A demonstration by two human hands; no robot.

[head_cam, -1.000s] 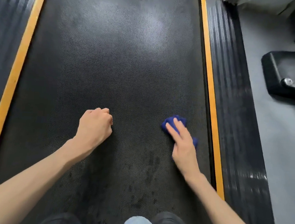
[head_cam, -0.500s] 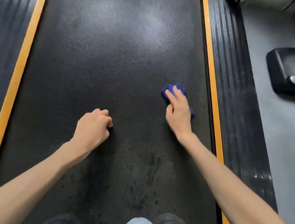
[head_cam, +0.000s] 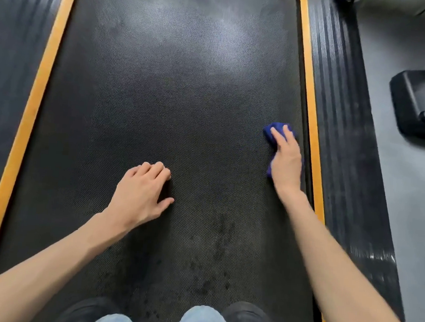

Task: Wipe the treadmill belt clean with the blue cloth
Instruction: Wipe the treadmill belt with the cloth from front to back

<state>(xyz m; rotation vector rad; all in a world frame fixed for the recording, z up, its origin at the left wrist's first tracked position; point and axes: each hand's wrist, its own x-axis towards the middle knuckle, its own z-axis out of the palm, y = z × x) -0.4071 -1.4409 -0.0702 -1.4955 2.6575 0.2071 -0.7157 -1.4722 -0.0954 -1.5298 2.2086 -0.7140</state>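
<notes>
Far left there's an orange stripe [head_cam: 33, 101] running along the treadmill belt [head_cam: 181, 95]. The left hand [head_cam: 140, 195] is propped on the belt about mid-width, fingers curled under, thumb sticking out, holding nothing. Just right of it and nearer the knees are some dark smudges [head_cam: 222, 237]. Over by the belt's right edge, the right hand [head_cam: 286, 161] lies flat with straight fingers pressing the blue cloth [head_cam: 269, 131] down, right beside the other orange stripe [head_cam: 310, 105]. The ribbed side rail [head_cam: 341, 120] comes after that.
</notes>
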